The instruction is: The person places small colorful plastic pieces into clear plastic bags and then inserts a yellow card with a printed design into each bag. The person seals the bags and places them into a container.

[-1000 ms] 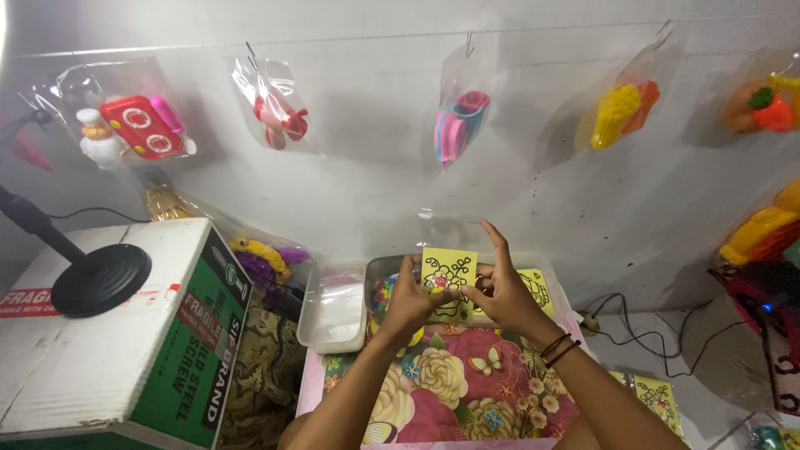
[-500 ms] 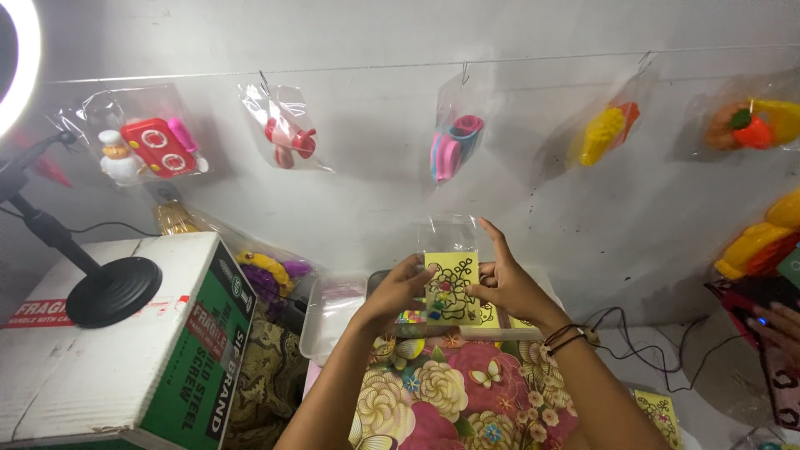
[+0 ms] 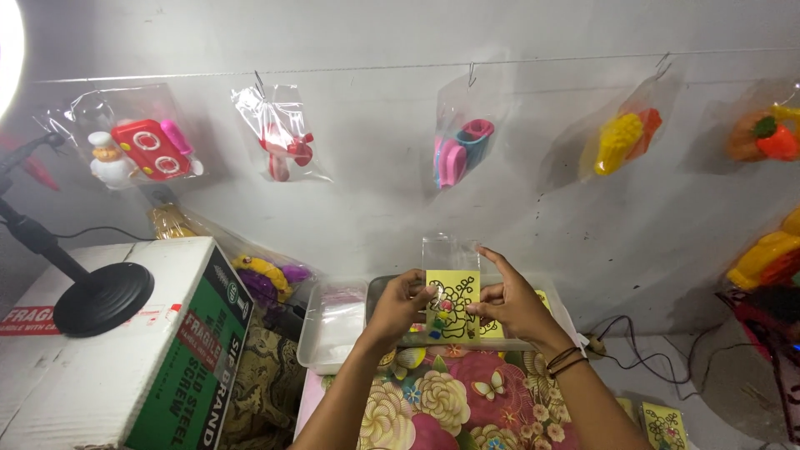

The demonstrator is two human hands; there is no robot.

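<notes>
Card held up over the tray

Box (image 3: 125, 333) at far left, black stand base (image 3: 102, 297) on top. Clear tub (image 3: 333, 325) next, just beside tray (image 3: 383, 287). Left hand (image 3: 400, 307) pinching yellow card (image 3: 452, 305) at its left edge. Card upright, black flower outline facing up, clear sleeve (image 3: 447, 252) poking above, floral cloth (image 3: 442, 400) below. Right hand (image 3: 510, 302) gripping right edge, forefinger raised. Bagged toys (image 3: 460, 150) strung along wall behind.

Five hanging toy bags (image 3: 459, 143), one cardboard box (image 3: 125, 350), two trays (image 3: 329, 333).
</notes>
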